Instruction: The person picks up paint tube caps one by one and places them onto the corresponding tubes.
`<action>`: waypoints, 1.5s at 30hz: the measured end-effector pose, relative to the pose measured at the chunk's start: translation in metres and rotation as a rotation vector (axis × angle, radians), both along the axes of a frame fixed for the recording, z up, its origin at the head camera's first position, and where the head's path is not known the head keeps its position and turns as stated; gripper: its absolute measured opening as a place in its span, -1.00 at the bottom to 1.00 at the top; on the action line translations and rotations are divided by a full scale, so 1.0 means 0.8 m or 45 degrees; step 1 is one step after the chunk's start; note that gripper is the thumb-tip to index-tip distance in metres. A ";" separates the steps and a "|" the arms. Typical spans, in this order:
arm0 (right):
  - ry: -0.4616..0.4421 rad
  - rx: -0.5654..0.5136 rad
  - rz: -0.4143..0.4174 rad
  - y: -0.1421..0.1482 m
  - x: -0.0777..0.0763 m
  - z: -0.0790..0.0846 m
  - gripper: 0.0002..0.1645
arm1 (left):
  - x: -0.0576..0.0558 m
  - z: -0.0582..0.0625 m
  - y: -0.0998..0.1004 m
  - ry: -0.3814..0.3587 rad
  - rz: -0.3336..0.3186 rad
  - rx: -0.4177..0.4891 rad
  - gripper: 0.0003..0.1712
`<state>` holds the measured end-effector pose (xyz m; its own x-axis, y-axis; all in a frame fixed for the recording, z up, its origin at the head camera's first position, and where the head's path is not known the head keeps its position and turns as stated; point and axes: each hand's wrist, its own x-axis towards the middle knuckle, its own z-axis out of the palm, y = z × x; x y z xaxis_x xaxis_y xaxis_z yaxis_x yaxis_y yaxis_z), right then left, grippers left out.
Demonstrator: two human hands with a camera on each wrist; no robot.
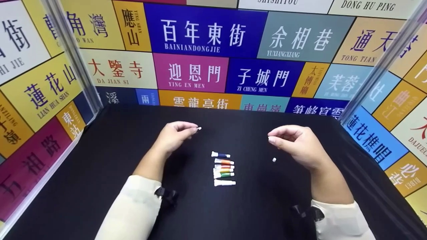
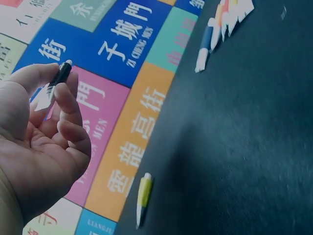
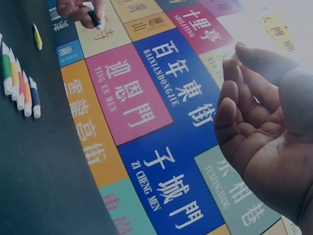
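My left hand [image 1: 173, 136] pinches a small black paint tube [image 2: 60, 74] between thumb and fingers. Only its white tip [image 1: 199, 128] shows past the fingertips in the head view. Across from it, my right hand [image 1: 298, 143] hovers with loosely curled fingers, thumb and forefinger tips close together; nothing is plainly visible between them. Below those fingertips is a small white cap [image 1: 274, 160]. Between the hands lies a row of paint tubes, including a blue tube [image 1: 221, 155], a green tube [image 1: 224, 174] and a white tube [image 1: 225, 182].
A yellow-green tube [image 2: 144, 198] lies apart on the black cloth [image 1: 200, 213], beneath the left hand; the head view hides it. Printed panels [image 1: 196, 76] with street names stand along the back and both sides of the table.
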<state>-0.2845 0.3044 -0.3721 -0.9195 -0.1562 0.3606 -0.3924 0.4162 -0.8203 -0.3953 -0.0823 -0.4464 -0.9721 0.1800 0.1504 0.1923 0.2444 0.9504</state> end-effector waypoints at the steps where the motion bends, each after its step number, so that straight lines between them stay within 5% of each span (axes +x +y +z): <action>1: 0.008 -0.003 0.001 -0.002 0.002 0.001 -0.80 | 0.002 0.003 0.001 0.007 0.000 0.017 -0.71; 11: 0.122 -0.072 0.035 -0.019 0.024 0.018 -0.85 | 0.030 0.039 0.019 0.110 -0.053 0.136 -0.66; 18: 0.235 -0.259 0.219 -0.029 0.043 0.028 -0.82 | 0.050 0.059 0.030 0.178 -0.095 0.196 -0.75; 45: 0.645 -0.553 0.641 -0.057 0.088 0.049 -0.76 | 0.145 0.124 0.059 0.441 -0.306 0.350 -0.80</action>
<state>-0.2142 0.2590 -0.3329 -0.4873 -0.2567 0.8347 -0.8114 -0.2204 -0.5414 -0.2792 -0.0348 -0.3469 -0.7926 0.3012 0.5301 0.5280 -0.0959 0.8438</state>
